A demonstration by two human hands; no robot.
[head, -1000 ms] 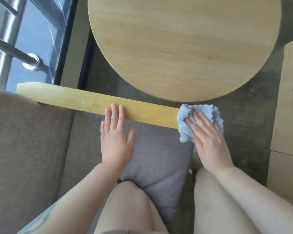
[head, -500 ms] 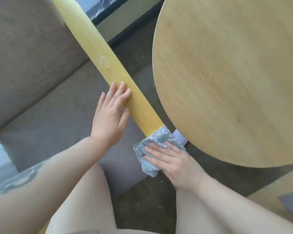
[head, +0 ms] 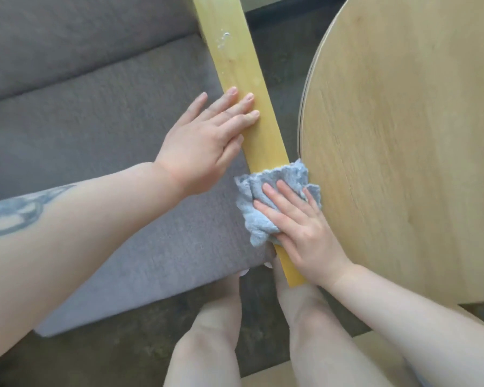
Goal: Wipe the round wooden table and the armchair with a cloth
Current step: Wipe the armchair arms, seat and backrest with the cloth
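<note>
Pressing flat with fingers spread, the right hand point(head: 299, 230) holds a blue cloth point(head: 266, 202) on the armrest point(head: 235, 74). Farther along, the left hand point(head: 204, 146) lies open, fingertips on the wood, left of the round table point(head: 417, 135).

— What does the right hand point(head: 305, 230) have under it?
— A crumpled blue cloth point(head: 266, 202), pressed flat-palmed onto the yellow wooden armrest point(head: 235, 68), near its end at six o'clock.
— And the left hand point(head: 204, 146)?
— Flat too, fingers spread, lying partly on the armrest, partly over the grey seat cushion point(head: 95, 129), just beyond the cloth toward twelve o'clock.
— The table point(head: 403, 135)?
— At three o'clock, round, pale wood. The cloth's edge touches its rim.
</note>
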